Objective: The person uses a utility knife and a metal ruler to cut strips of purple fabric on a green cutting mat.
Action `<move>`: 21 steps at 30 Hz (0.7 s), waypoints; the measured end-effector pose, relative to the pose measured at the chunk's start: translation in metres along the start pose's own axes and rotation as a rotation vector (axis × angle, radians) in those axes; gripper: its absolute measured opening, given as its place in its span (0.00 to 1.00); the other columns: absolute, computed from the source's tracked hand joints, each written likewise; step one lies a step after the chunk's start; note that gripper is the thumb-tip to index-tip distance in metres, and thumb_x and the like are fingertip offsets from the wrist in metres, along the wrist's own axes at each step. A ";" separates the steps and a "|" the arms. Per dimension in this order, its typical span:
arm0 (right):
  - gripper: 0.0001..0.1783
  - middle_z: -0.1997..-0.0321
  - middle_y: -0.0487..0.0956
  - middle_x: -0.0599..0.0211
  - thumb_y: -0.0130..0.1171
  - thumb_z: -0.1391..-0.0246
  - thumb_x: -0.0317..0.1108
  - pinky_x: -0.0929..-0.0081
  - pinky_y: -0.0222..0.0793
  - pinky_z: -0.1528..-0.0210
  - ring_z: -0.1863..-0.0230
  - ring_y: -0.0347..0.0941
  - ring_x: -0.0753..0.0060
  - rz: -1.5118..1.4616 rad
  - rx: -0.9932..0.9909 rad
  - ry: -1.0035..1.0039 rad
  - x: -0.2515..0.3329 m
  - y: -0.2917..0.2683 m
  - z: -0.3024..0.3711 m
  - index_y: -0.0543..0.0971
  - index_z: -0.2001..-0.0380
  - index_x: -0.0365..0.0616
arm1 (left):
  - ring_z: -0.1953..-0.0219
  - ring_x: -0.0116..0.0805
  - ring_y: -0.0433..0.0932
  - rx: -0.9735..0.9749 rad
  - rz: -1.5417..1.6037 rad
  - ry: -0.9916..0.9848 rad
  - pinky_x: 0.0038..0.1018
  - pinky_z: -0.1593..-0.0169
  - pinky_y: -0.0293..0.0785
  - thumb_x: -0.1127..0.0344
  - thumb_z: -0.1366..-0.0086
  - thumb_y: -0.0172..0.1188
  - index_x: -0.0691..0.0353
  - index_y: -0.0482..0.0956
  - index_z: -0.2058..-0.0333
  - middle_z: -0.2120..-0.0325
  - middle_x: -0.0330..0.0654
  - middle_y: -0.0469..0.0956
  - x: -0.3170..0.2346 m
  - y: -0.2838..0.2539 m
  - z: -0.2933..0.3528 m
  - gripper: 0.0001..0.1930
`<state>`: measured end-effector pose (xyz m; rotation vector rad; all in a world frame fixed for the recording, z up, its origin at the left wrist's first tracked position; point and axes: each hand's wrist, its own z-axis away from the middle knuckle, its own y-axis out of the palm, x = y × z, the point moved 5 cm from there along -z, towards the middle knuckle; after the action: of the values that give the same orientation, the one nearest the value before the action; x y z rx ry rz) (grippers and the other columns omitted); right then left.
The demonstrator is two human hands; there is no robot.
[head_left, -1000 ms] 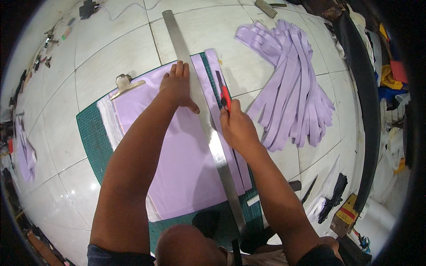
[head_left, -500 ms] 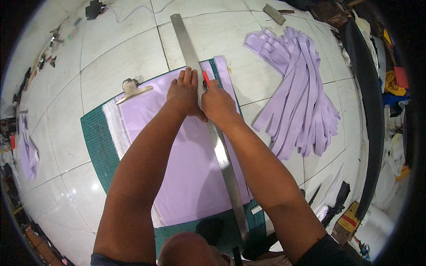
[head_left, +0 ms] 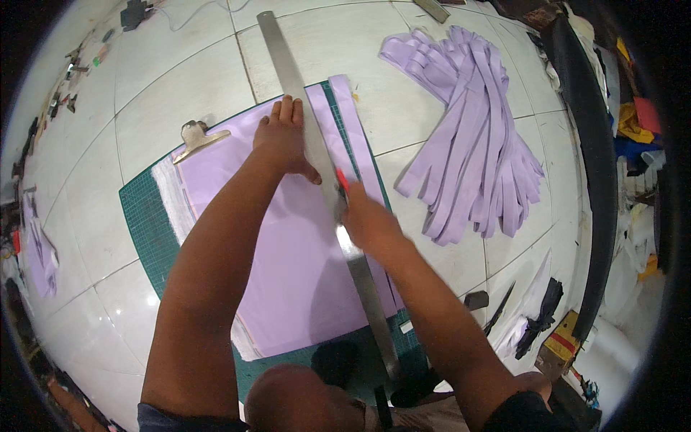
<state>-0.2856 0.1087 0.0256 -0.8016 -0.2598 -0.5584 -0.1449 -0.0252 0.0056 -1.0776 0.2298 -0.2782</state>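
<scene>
A long steel ruler (head_left: 279, 49) lies lengthwise across a lilac fabric sheet (head_left: 288, 259) on a green cutting mat (head_left: 147, 223). My left hand (head_left: 283, 140) is flat with its fingers stretched out, pressing on the fabric and the ruler's left edge. Closed around a red-handled cutter (head_left: 342, 178), my right hand (head_left: 376, 229) is at the ruler's right edge, about midway along the cloth; the blade is hidden. Right of the ruler, a narrow lilac strip (head_left: 350, 108) lies with a gap of green mat beside it. A metal bulldog clip (head_left: 198, 140) grips the sheet's far left corner.
Several lilac fabric strips (head_left: 468, 144) are heaped on the white tiled floor (head_left: 180, 79) to the right. A small dark block (head_left: 476, 300) and scissors-like black blades (head_left: 502, 306) lie near my right forearm. A long black roll (head_left: 594, 180) runs along the right side.
My right hand has drawn the cutter toward me along the ruler's right edge. A gap of mat beside the outer strip shows more plainly. My left hand remains pressed down.
</scene>
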 end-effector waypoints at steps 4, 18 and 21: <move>0.19 0.63 0.78 0.37 0.50 0.39 0.36 0.44 0.69 0.53 0.58 0.76 0.34 -0.005 0.048 0.064 -0.064 0.041 0.073 0.61 0.51 0.37 | 0.26 0.49 0.44 -0.011 0.012 0.011 0.41 0.30 0.54 0.36 0.76 0.80 0.69 0.40 0.30 0.29 0.55 0.42 -0.005 0.000 0.000 0.80; 0.16 0.75 0.76 0.53 0.52 0.35 0.39 0.58 0.69 0.68 0.73 0.76 0.47 -0.290 -0.251 0.163 -0.145 0.022 0.188 0.66 0.53 0.38 | 0.35 0.55 0.61 -0.266 0.218 0.052 0.44 0.36 0.64 0.40 0.59 0.75 0.70 0.56 0.35 0.38 0.60 0.61 0.003 -0.003 -0.011 0.59; 0.20 0.68 0.79 0.46 0.51 0.34 0.42 0.52 0.72 0.63 0.66 0.78 0.41 -0.379 -0.220 0.177 -0.168 0.045 0.200 0.66 0.49 0.38 | 0.45 0.58 0.72 -0.445 0.276 -0.022 0.46 0.43 0.71 0.49 0.46 0.68 0.66 0.67 0.41 0.47 0.58 0.71 0.012 -0.017 -0.039 0.39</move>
<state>-0.4020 0.3439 0.0620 -0.9152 -0.1895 -1.0228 -0.1480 -0.0691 0.0020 -1.4695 0.4301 0.0374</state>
